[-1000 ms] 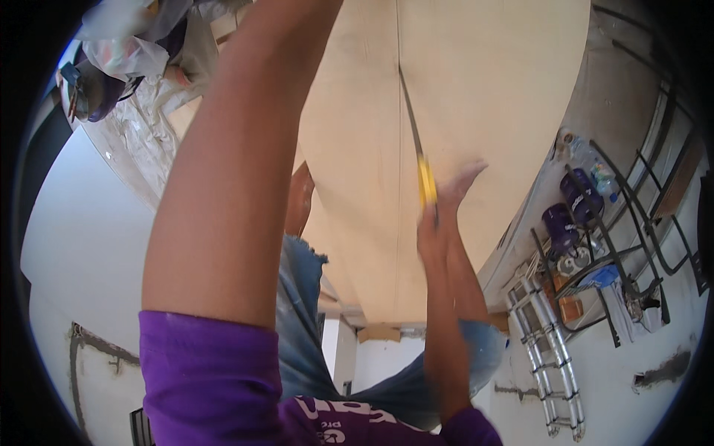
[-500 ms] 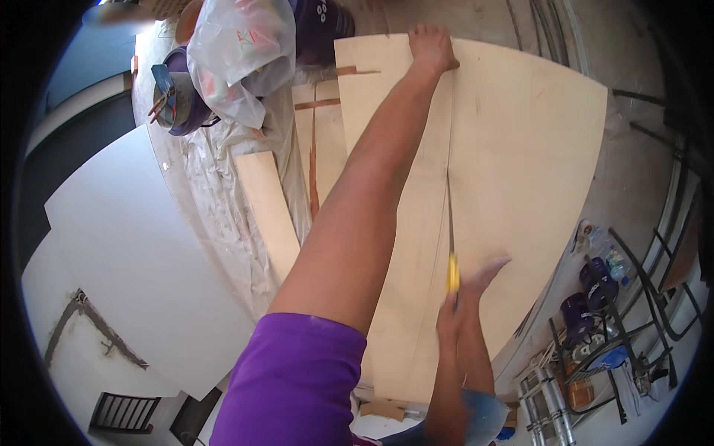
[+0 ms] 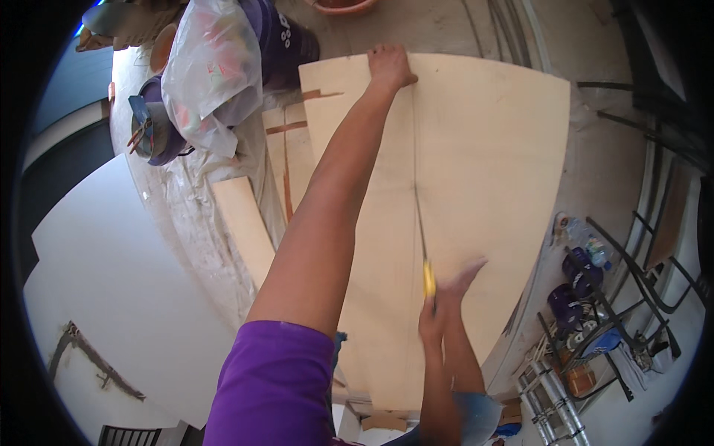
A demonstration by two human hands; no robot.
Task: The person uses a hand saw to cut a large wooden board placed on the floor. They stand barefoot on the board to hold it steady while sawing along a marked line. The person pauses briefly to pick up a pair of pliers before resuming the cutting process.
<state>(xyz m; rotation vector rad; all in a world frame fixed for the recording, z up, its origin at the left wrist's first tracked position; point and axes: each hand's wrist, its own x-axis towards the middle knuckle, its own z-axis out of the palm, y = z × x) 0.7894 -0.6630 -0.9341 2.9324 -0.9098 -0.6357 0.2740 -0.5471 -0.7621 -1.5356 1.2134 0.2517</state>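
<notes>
A large pale plywood sheet lies in front of me, with a thin straight line running along its length. My left arm reaches far across it. At the far edge my left hand grips the sheet, its fingers over the rim and the thumb spread to the right. Closer to me, my right hand is closed around a handsaw with a yellow handle. Its narrow-looking blade stands edge-on over the line; how deep it sits is hard to tell. Beside the handle, my bare foot rests on the plywood.
A narrow board lies on plastic sheeting at left. Behind it stand a plastic bag, a dark purple bucket and a tool bucket. Metal frames and a folded ladder are at right. A white panel fills the left.
The view has shifted, so the sheet and both hands appear further left. The saw now leans slightly more. My left hand still grips the far edge, and my foot stays on the sheet.
</notes>
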